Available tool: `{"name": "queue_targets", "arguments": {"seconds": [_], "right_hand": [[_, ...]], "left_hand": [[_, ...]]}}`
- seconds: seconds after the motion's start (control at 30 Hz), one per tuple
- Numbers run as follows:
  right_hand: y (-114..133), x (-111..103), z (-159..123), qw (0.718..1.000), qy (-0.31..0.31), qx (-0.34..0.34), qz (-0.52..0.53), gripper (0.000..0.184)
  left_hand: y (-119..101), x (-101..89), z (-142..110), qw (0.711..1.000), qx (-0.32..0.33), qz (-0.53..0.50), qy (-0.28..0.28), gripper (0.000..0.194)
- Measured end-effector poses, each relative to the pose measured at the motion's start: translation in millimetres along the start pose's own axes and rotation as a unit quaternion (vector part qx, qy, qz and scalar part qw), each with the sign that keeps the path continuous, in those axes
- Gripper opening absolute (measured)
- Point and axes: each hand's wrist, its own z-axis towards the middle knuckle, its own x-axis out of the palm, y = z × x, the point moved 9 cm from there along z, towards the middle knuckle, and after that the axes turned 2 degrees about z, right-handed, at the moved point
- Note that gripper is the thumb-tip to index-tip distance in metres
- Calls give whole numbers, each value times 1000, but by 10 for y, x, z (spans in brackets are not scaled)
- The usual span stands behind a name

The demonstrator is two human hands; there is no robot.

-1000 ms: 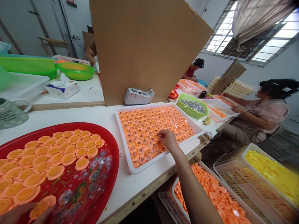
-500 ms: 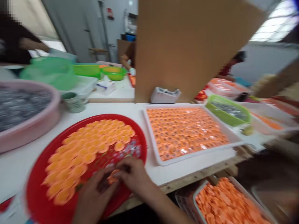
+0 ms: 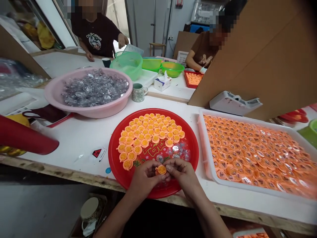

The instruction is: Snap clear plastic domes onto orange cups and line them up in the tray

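Observation:
Above the near part of a round red tray [image 3: 114, 172], my left hand [image 3: 146, 177] and my right hand [image 3: 182, 172] meet. Between their fingertips is a small round orange plastic piece [image 3: 161, 170] with a yellowish centre. Both hands are closed on it, the left at its left side, the right at its right side. Rows of similar orange pieces [image 3: 145, 135] cover the tray's far and left part. Small clear plastic discs [image 3: 182, 152] lie on the tray's right part, just beyond my fingers. What my curled lower fingers may hold is hidden.
A white tray [image 3: 208, 165] full of orange pieces with dark centres stands right. At the back left are a pink basin [image 3: 109, 110] of clear plastic parts and a mug [image 3: 138, 93]. A cardboard panel [image 3: 247, 66] rises behind. Two people sit or stand across the table.
The view has swung left and steadied, so the red tray now sits mid-picture. Both hands still hold the orange piece, which now faces up more plainly.

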Motion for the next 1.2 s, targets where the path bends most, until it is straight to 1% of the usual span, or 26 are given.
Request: {"name": "queue_targets", "arguments": {"seconds": [0.07,0.1,0.13,0.17,0.2,0.23,0.27,0.3,0.33,0.4,0.47,0.5,0.53,0.57,0.67,0.8,0.93,1.03,1.13,1.2], "right_hand": [[29,-91,26,999,-8,-11,-34,33],[72,-197,41,996,-33,-31,-74,29],[145,-317,51,986,-66,-61,-137,24],[234,-421,56,967,-99,-96,-213,19],[321,-485,62,941,-122,-130,-287,14],[385,-498,76,915,-129,-157,-348,13],[418,-463,103,895,-119,-176,-391,15],[424,-394,139,885,-99,-186,-415,17],[416,-307,177,883,-76,-190,-422,20],[392,-68,239,876,-28,-203,-437,27],[356,188,268,852,22,-222,-473,34],[330,281,273,839,41,-230,-491,34],[302,332,277,831,54,-234,-503,33],[273,338,283,829,59,-233,-505,30],[193,165,308,850,46,-211,-480,25],[170,-98,291,868,24,-186,-460,21],[227,-172,254,892,19,-170,-419,21],[230,-243,286,914,-1,-153,-376,17],[181,-370,351,939,-33,-124,-320,19],[134,-409,375,956,-31,-97,-276,24]], "left_hand": [[-50,-67,-12,1000,-3,4,-14,23],[-82,-123,-23,1000,-6,9,-28,24],[-119,-190,-35,999,-9,11,-44,24],[-152,-262,-48,998,-12,8,-59,24],[-174,-331,-59,997,-18,-3,-71,26],[-183,-392,-68,996,-26,-19,-78,29],[-177,-443,-74,995,-36,-35,-81,32],[-164,-484,-79,994,-45,-49,-83,36],[-147,-515,-83,993,-53,-58,-83,39],[-112,-558,-97,993,-65,-54,-87,41],[-88,-576,-121,993,-68,-38,-89,42],[-83,-584,-135,993,-67,-33,-92,42],[-81,-595,-150,993,-64,-31,-96,42],[-83,-610,-164,993,-60,-31,-101,42],[-90,-670,-188,991,-49,-26,-118,36],[-95,-665,-148,993,-41,-9,-107,31],[-101,-541,-112,993,-57,-56,-83,37],[-134,-436,-126,993,-66,-76,-61,33],[-154,-419,-153,994,-64,-63,-61,31],[-142,-444,-165,993,-67,-61,-72,33]]}}
